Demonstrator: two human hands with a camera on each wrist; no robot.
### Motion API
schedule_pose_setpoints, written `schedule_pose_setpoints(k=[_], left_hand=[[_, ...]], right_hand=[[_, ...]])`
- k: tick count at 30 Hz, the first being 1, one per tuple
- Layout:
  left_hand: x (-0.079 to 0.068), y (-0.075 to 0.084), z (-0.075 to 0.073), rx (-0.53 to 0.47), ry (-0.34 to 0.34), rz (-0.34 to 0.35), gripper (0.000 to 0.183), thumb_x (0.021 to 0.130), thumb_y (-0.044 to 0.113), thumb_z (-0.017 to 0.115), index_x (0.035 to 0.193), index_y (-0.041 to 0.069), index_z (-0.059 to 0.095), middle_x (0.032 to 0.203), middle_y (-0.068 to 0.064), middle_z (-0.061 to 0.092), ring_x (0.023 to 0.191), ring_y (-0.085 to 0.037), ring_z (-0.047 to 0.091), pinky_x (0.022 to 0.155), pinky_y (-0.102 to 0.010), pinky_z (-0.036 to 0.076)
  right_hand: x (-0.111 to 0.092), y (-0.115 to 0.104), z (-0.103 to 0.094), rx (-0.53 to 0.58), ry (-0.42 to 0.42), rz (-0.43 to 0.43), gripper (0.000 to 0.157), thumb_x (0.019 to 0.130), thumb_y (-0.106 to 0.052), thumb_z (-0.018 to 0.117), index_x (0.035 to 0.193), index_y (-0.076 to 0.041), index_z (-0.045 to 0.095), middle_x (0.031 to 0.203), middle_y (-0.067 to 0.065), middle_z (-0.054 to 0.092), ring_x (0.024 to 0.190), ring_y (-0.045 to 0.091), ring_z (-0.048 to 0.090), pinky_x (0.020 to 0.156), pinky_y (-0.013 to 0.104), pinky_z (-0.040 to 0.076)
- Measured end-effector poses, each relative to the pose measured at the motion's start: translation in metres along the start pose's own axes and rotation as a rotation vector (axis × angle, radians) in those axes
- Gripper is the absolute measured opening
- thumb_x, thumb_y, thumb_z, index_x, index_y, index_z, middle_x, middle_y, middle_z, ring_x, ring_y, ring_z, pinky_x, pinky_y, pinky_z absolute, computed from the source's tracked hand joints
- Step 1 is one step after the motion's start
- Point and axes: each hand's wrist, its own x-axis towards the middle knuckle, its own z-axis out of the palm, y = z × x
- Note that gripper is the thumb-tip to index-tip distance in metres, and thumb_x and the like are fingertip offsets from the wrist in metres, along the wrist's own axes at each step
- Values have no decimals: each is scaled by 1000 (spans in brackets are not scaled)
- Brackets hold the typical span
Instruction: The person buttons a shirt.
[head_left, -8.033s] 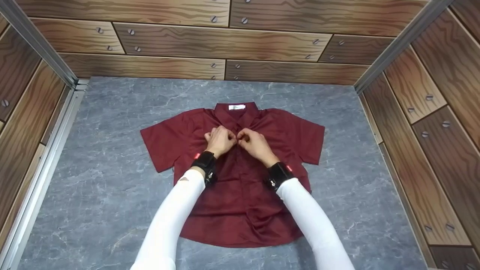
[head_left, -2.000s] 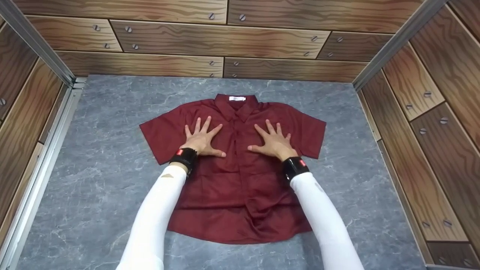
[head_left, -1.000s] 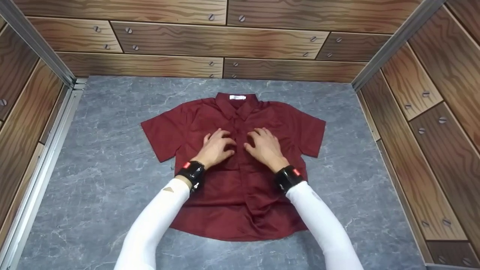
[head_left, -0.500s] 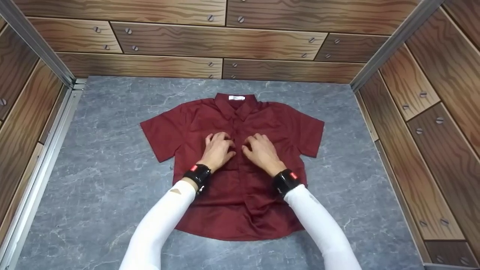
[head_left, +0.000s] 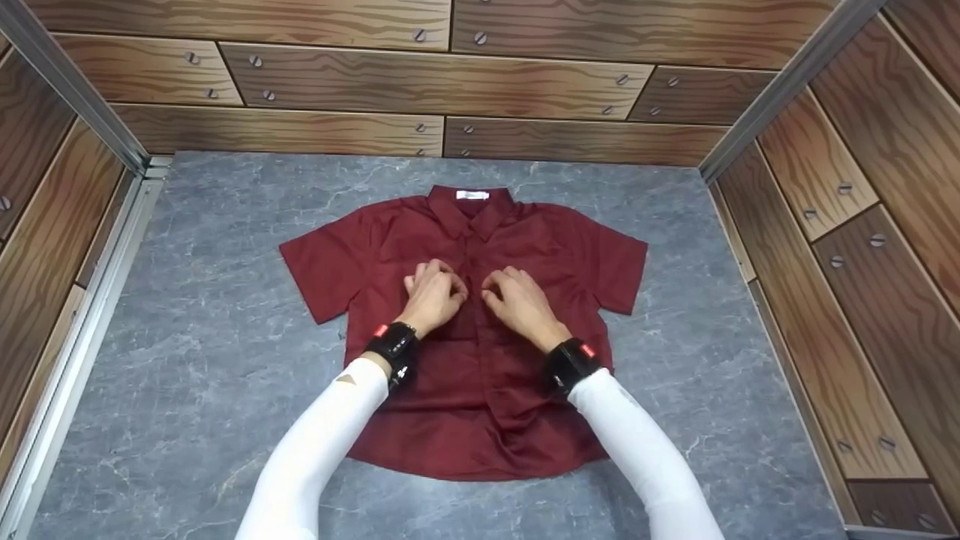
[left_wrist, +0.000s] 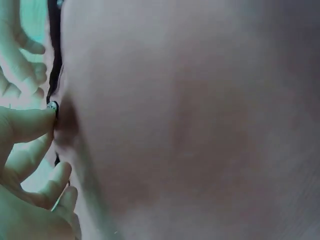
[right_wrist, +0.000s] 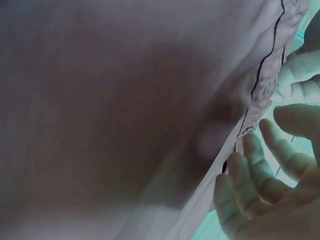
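A dark red short-sleeved shirt (head_left: 435, 442) lies front up, collar away from me, sleeves spread to both sides. Over its chest my two hands face each other across the front placket (head_left: 484, 360). My left hand (head_left: 431, 298) pinches the placket edge between thumb and finger; at its thumb tip a small round button (left_wrist: 52, 106) shows in the left wrist view. Just across from it, my right hand (head_left: 521, 304) has bent fingers right at the placket. A buttonhole-like slit (right_wrist: 247, 130) shows by those fingertips in the right wrist view, thumb and fingers a little apart.
The shirt lies on a grey marbled tabletop (head_left: 202, 315). Wood-patterned panels (head_left: 337, 75) rise at the back and both sides, with metal rails (head_left: 787, 90) at the corners. Folds (head_left: 517, 439) run across the shirt's lower right front. A white label (head_left: 472, 195) sits inside the collar.
Two seconds ago both hands lay spread flat on the chest. Since then they have come together at the placket with fingers bent, and the left thumb and finger have closed on its edge.
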Motion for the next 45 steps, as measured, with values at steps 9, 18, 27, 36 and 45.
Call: schedule_pose_setpoints(k=[9, 18, 27, 36, 45], left_hand=[[0, 5, -10, -144, -85, -115, 8, 83, 23, 68, 79, 21, 75, 102, 0, 59, 102, -25, 48, 89, -47, 31], [-3, -4, -7, -272, -108, -71, 12, 84, 30, 70, 94, 23, 73, 109, 0, 61, 110, -24, 51, 91, -49, 31], [-4, -11, -1, -237, -55, -26, 25, 80, 34, 77, 104, 29, 72, 114, 3, 60, 111, -23, 52, 91, -49, 31], [-1, -15, 2, -260, -2, -33, 16, 83, 35, 74, 96, 26, 77, 106, 4, 65, 106, -21, 55, 91, -48, 31], [3, -17, -3, -297, -48, -33, 18, 87, 32, 70, 99, 20, 77, 106, 0, 65, 107, -23, 56, 91, -51, 31]], right_hand=[[2, -4, 5, 171, -52, -32, 13, 90, -25, 67, 100, -17, 69, 87, -2, 61, 84, 15, 55, 77, 32, 45], [4, -4, 5, 246, -61, 11, 12, 91, -23, 66, 97, -14, 71, 93, 0, 67, 85, 15, 59, 78, 32, 47], [6, 0, 7, 376, -52, 105, 13, 92, -28, 65, 94, -16, 70, 89, -3, 68, 77, 12, 57, 71, 27, 44], [7, 1, 5, 400, -86, 106, 15, 90, -28, 67, 98, -15, 68, 90, -1, 68, 78, 13, 59, 71, 27, 45], [7, -2, 0, 215, -145, 187, 39, 79, -51, 72, 95, -18, 59, 82, -4, 62, 73, 14, 58, 65, 29, 44]])
